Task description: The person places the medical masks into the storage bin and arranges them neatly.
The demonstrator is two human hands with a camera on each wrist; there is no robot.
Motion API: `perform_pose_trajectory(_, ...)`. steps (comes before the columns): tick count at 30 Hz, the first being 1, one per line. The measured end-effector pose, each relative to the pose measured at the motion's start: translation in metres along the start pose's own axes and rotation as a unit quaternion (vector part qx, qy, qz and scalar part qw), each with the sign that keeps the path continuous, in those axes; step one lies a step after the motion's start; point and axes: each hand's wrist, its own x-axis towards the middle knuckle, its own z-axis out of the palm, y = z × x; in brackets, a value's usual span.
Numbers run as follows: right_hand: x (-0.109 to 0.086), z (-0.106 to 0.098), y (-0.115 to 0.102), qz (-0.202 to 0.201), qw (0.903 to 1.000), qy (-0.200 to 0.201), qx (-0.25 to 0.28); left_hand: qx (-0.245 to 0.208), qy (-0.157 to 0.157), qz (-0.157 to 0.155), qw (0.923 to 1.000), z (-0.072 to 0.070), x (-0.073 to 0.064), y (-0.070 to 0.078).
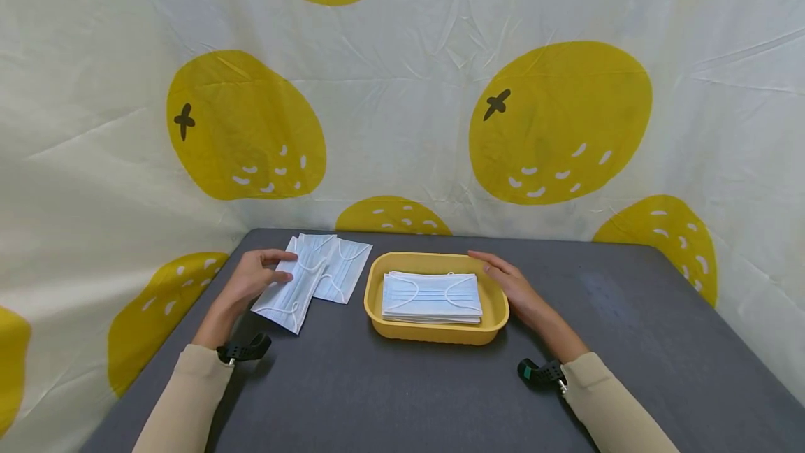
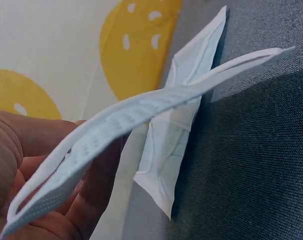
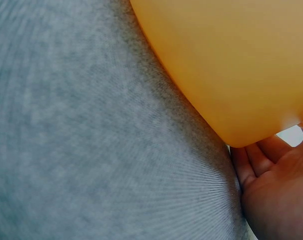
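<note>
My left hand point(image 1: 258, 275) pinches a pale blue face mask point(image 1: 300, 292) between thumb and fingers at its left edge. In the left wrist view the held mask point(image 2: 126, 117) shows edge-on, its ear loop along one side. Behind it, another face mask point(image 1: 347, 271) lies on the table, partly covered. At the right end of a yellow plastic basket point(image 1: 415, 331), my right hand point(image 1: 512, 289) grips the rim, thumb over the edge. The right wrist view has its fingers point(image 3: 259, 160) against the basket's outer wall. Inside the basket sits a stack of face masks point(image 1: 432, 293), ear loops on top.
A dark grey table point(image 1: 377, 397) lies under everything. Along its back edge hangs a white cloth point(image 1: 402, 138) printed with big yellow fruit shapes. Each wrist wears a black strap point(image 1: 245, 348) close to the sleeve.
</note>
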Motion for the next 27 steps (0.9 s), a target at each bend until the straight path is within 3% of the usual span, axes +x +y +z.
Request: perform_pose_trajectory(27,0.0,0.001,0.001,0.003,0.9998,0.013,-0.014,-0.004,0.022,0.032,0.9992,0.005,-0.008,0.014)
